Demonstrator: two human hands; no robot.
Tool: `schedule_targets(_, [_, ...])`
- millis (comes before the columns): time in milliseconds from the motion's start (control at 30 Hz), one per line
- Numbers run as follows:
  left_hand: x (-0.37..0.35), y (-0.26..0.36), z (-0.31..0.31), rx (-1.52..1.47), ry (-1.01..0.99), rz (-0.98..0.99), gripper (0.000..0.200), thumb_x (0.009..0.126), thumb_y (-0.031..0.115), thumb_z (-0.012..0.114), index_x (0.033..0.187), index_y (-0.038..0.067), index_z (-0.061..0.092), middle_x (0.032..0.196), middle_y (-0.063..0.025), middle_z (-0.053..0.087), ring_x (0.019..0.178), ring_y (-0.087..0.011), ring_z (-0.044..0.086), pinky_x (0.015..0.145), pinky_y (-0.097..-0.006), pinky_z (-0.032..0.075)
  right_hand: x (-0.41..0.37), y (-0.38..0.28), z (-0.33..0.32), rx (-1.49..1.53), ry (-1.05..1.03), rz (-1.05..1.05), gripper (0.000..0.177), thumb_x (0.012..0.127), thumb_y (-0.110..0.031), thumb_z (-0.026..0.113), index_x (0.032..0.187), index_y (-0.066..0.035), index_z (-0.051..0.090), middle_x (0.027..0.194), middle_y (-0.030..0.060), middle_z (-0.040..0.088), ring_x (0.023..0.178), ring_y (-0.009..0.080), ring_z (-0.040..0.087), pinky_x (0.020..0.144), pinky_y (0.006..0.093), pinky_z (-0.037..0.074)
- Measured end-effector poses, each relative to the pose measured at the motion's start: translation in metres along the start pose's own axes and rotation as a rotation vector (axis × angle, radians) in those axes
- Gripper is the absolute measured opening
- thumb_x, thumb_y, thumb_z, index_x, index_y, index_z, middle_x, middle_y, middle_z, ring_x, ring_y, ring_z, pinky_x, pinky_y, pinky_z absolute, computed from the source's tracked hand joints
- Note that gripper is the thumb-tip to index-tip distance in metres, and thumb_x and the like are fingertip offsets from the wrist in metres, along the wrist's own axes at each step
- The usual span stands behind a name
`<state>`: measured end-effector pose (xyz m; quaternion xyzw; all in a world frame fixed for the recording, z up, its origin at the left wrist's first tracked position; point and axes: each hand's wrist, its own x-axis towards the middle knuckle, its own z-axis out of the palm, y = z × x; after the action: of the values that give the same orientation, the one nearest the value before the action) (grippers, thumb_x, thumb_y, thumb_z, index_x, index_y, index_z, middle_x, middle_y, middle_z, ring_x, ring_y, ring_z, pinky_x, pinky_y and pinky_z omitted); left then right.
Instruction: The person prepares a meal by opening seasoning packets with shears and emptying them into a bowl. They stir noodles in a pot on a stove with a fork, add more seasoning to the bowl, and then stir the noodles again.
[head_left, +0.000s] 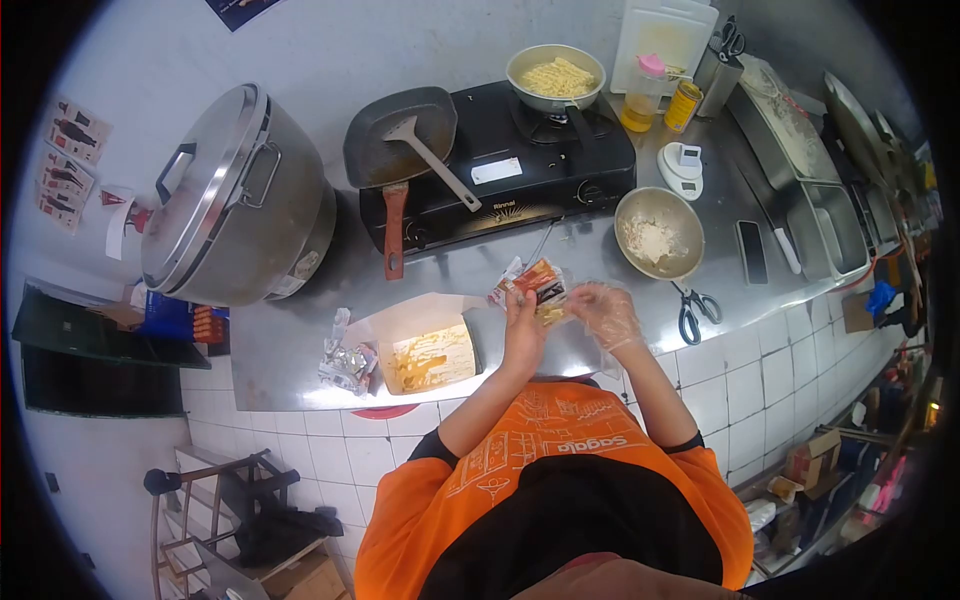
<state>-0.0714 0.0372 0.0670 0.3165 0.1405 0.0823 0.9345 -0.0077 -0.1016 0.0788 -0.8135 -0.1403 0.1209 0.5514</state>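
My left hand [524, 325] is closed around the lower side of a small, shiny packet [543, 280] in red, yellow and black. My right hand [606, 312], in a clear plastic glove, pinches at the packet's right edge. Both hands are above the front of the steel counter [290, 365]. To their left sits an open paper food box [430, 360] with orange-brown sauce streaked inside. Crumpled silver wrappers [348, 362] lie beside the box. Scissors [697, 312] with dark handles rest to the right of my right hand.
Behind my hands stands a black gas stove [500, 205] with a square pan [395, 140], a spatula [432, 160] and a pan of noodles [556, 78]. A bowl of white powder [660, 232], a scale [682, 172] and a phone [750, 252] are right; a large pot [245, 200] is left.
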Motion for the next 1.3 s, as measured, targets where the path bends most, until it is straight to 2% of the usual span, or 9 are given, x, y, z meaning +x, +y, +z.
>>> schedule_targets(167, [0.007, -0.008, -0.003, -0.031, -0.017, 0.109, 0.034, 0.099, 0.022, 0.039, 0.13, 0.009, 0.035, 0.129, -0.0101, 0.046, 0.116, -0.0228, 0.05, 0.096, -0.0393, 0.043, 0.004, -0.059, -0.011, -0.335, 0.249, -0.433, 0.011, 0.075, -0.014, 0.067, 0.082, -0.005, 0.066, 0.077, 0.0105, 0.066, 0.073, 0.0229, 0.063, 0.064, 0.0337, 0.05])
schedule_targets(233, [0.008, -0.009, -0.002, -0.035, -0.01, 0.108, 0.035, 0.099, 0.025, 0.038, 0.129, 0.008, 0.037, 0.128, -0.0099, 0.047, 0.116, -0.0226, 0.05, 0.095, -0.0388, 0.043, 0.004, -0.058, 0.008, -1.038, 0.011, -0.538, 0.007, 0.076, -0.012, 0.06, 0.075, -0.007, 0.064, 0.074, 0.0096, 0.063, 0.072, 0.0275, 0.062, 0.065, 0.0366, 0.051])
schedule_targets(433, [0.007, 0.007, -0.006, -0.123, -0.036, -0.077, 0.042, 0.098, 0.035, 0.034, 0.124, 0.005, 0.046, 0.127, -0.0091, 0.051, 0.114, -0.0208, 0.051, 0.094, -0.036, 0.041, -0.005, -0.032, 0.033, -0.707, -0.066, -0.51, 0.01, 0.075, -0.012, 0.058, 0.083, -0.01, 0.063, 0.085, 0.0086, 0.062, 0.083, 0.0253, 0.06, 0.072, 0.0363, 0.05])
schedule_targets(633, [0.009, 0.029, -0.02, -0.352, -0.408, -0.177, 0.052, 0.092, 0.02, 0.042, 0.139, 0.004, 0.028, 0.142, -0.0162, 0.034, 0.121, -0.0272, 0.046, 0.098, -0.0395, 0.041, -0.004, -0.031, 0.021, -0.201, -0.045, -0.589, 0.008, 0.081, -0.009, 0.056, 0.087, -0.006, 0.06, 0.092, 0.0106, 0.06, 0.083, 0.0262, 0.058, 0.076, 0.037, 0.048])
schedule_targets(800, [0.007, 0.046, -0.017, 0.114, -0.35, -0.165, 0.069, 0.082, 0.002, 0.061, 0.141, 0.009, 0.026, 0.135, -0.011, 0.041, 0.118, -0.0208, 0.048, 0.092, -0.0341, 0.045, -0.01, -0.034, 0.02, 0.146, -0.197, -0.583, 0.015, 0.081, -0.002, 0.056, 0.096, -0.003, 0.055, 0.112, 0.0119, 0.05, 0.085, 0.0322, 0.056, 0.081, 0.0412, 0.046])
schedule_targets(933, [0.028, 0.035, -0.051, 0.358, -0.476, -0.17, 0.062, 0.082, 0.003, 0.063, 0.136, 0.011, 0.032, 0.123, -0.007, 0.049, 0.113, -0.0176, 0.051, 0.092, -0.0343, 0.045, -0.012, -0.035, 0.014, 0.1, -0.173, -0.561, 0.017, 0.082, -0.005, 0.056, 0.099, -0.003, 0.055, 0.11, 0.0131, 0.052, 0.089, 0.0331, 0.056, 0.08, 0.0407, 0.046])
schedule_targets(1000, [0.024, 0.031, -0.042, 0.277, -0.297, -0.047, 0.053, 0.084, 0.001, 0.06, 0.13, 0.011, 0.033, 0.115, -0.0055, 0.052, 0.108, -0.0167, 0.053, 0.093, -0.0333, 0.045, -0.014, -0.051, 0.003, -0.083, -0.066, -0.535, 0.015, 0.088, -0.018, 0.055, 0.095, -0.005, 0.056, 0.096, 0.0172, 0.059, 0.089, 0.0348, 0.058, 0.075, 0.0397, 0.046])
schedule_targets(1100, [0.02, 0.023, -0.031, 0.299, -0.286, 0.043, 0.051, 0.085, 0.001, 0.059, 0.127, 0.01, 0.031, 0.118, -0.0067, 0.051, 0.106, -0.0166, 0.054, 0.092, -0.0326, 0.044, -0.013, -0.072, 0.001, -0.42, -0.168, -0.211, 0.026, 0.091, -0.028, 0.049, 0.102, -0.005, 0.056, 0.09, 0.0199, 0.062, 0.086, 0.0376, 0.059, 0.076, 0.044, 0.046])
schedule_targets(1300, [0.011, 0.027, -0.016, 0.355, -0.348, 0.047, 0.059, 0.085, -0.003, 0.055, 0.134, 0.01, 0.025, 0.124, -0.0097, 0.047, 0.113, -0.0186, 0.049, 0.094, -0.0349, 0.042, 0.003, -0.067, -0.019, -0.519, -0.321, -0.159, 0.038, 0.093, -0.038, 0.043, 0.098, -0.005, 0.06, 0.085, 0.0218, 0.062, 0.082, 0.0398, 0.059, 0.073, 0.0486, 0.045])
